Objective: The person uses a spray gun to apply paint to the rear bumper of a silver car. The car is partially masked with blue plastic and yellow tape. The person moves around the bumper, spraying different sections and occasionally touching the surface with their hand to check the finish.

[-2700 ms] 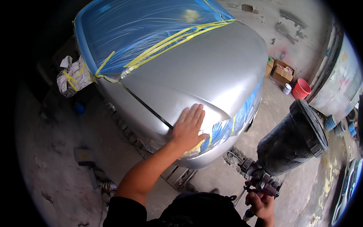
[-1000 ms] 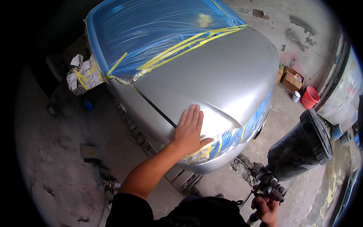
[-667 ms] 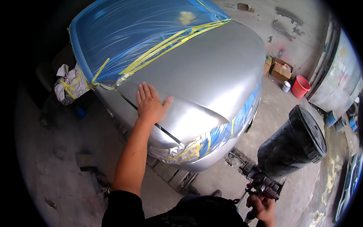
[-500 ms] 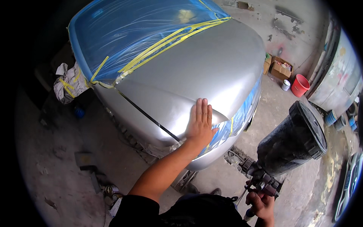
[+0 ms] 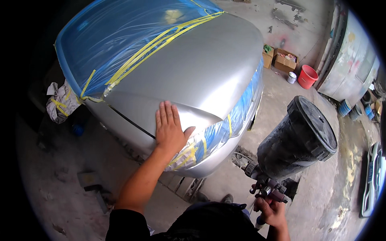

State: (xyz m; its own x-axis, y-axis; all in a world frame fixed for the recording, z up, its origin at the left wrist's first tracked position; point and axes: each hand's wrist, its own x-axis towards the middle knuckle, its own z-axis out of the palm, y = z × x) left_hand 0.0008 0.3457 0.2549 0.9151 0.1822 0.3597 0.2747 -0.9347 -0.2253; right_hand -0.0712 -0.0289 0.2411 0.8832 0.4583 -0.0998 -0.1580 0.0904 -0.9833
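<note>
My left hand lies flat, fingers spread, on the silver car hood near its lower left corner, beside a dark seam. Blue plastic film with strips of yellow tape covers the windscreen above, and more film and tape run along the hood's front edge over a silver bumper. My right hand grips the handle of a dark spray gun, topped by a large black paint-stained cup with a lid.
Cardboard boxes, a white can and a red bucket stand by the far wall. At right are a grey door panel, several paint cans and a loose car part. A tape-wrapped bundle sticks out at left.
My left hand has swept back and forth over the hood's corner and now lies farther left than half a second ago. The view has shifted slightly; the spray gun stays in my right hand.
</note>
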